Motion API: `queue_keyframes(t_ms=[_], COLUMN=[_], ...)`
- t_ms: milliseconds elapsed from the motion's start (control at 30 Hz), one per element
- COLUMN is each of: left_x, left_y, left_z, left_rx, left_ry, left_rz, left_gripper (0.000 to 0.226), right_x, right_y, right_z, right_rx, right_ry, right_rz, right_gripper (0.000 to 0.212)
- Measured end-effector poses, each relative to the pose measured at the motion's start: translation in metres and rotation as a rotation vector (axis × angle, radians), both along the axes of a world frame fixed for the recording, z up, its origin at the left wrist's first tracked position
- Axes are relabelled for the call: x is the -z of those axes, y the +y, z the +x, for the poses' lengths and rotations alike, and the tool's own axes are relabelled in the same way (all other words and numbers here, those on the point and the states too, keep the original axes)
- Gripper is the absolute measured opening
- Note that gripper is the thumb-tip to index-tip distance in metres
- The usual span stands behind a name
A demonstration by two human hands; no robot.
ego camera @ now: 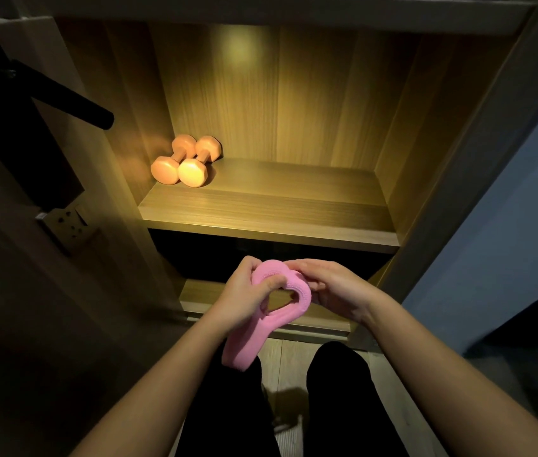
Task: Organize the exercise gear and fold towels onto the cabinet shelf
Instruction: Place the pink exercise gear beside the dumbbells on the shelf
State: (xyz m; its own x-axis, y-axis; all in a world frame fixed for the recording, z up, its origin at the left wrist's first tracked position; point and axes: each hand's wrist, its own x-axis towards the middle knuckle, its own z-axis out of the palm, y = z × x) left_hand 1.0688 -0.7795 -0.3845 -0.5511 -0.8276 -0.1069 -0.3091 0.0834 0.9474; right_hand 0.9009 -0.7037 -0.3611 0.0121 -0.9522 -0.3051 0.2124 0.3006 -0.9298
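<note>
Head view — pink band in both hands

Left hand grips one side of the loop and right hand pinches the other, likely bunching it small to stow. It is held low, in front of and beneath the lit shelf. Dumbbells sit paired in the back-left corner — room is left beside them. No legible writing.

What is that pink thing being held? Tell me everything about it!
The pink cloth looks soft and knitted, with a bumpy edge. It is bunched into a loop with a gap in the middle, and one end hangs down toward the legs. The person's left grip curls round its left side, and the right grip pinches its right side. It is held in the air in front of the cabinet, below the lit shelf.
</note>
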Motion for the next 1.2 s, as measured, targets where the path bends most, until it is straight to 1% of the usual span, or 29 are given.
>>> queue_keyframes(t_ms=[100, 133, 200, 233, 367, 467, 500, 567, 700, 800, 900, 1033, 1100, 1200], left_x=[-0.002, -0.003, -0.006, -0.008, -0.012, -0.015, -0.016, -0.016, -0.012, -0.007, -0.002, 0.017, 0.031, 0.042], left_y=[0.0, -0.001, -0.002, -0.003, -0.009, -0.02, -0.025, -0.037, -0.062, -0.094, -0.132, -0.166, -0.176, -0.188], left_z=[-0.002, -0.002, -0.001, -0.001, 0.004, 0.006, 0.006, 0.006, 0.001, -0.008, -0.015, -0.019, -0.019, -0.022], left_rx=[-0.046, -0.051, -0.068, -0.081, -0.092, -0.079, -0.081, -0.094, -0.198, -0.274, -0.345, -0.393, -0.385, -0.283], left_ry=[0.086, 0.108, 0.174, 0.218, 0.349, 0.429, 0.444, 0.448, 0.401, 0.39, 0.35, 0.297, 0.269, 0.232], left_rz=[0.085, 0.104, 0.155, 0.189, 0.286, 0.331, 0.347, 0.37, 0.358, 0.353, 0.348, 0.303, 0.244, 0.155], left_gripper=[0.03, 0.03, 0.031, 0.032, 0.037, 0.031, 0.029, 0.028, 0.04, 0.037, 0.033, 0.024, 0.023, 0.037], right_x=[0.006, 0.009, 0.011, 0.011, 0.011, 0.009, 0.01, 0.01, 0.011, 0.012, 0.01, 0.009, 0.008, 0.004], right_y=[0.003, 0.002, 0.0, -0.002, -0.011, -0.022, -0.027, -0.038, -0.07, -0.109, -0.154, -0.208, -0.232, -0.27], right_z=[0.008, 0.011, 0.015, 0.017, 0.024, 0.032, 0.034, 0.034, 0.029, 0.018, 0.002, -0.02, -0.033, -0.049], right_rx=[0.031, 0.055, 0.11, 0.138, 0.201, 0.268, 0.296, 0.339, 0.361, 0.37, 0.373, 0.415, 0.437, 0.478], right_ry=[-0.03, -0.039, -0.065, -0.081, -0.168, -0.236, -0.257, -0.269, -0.236, -0.217, -0.208, -0.265, -0.294, -0.379], right_rz=[-0.014, -0.018, -0.024, -0.02, -0.032, -0.011, -0.002, 0.008, -0.001, 0.015, 0.042, 0.072, 0.122, 0.178], right_gripper=[0.041, 0.039, 0.026, 0.023, 0.027, 0.034, 0.033, 0.025, 0.016, 0.01, 0.011, 0.009, 0.012, 0.017])
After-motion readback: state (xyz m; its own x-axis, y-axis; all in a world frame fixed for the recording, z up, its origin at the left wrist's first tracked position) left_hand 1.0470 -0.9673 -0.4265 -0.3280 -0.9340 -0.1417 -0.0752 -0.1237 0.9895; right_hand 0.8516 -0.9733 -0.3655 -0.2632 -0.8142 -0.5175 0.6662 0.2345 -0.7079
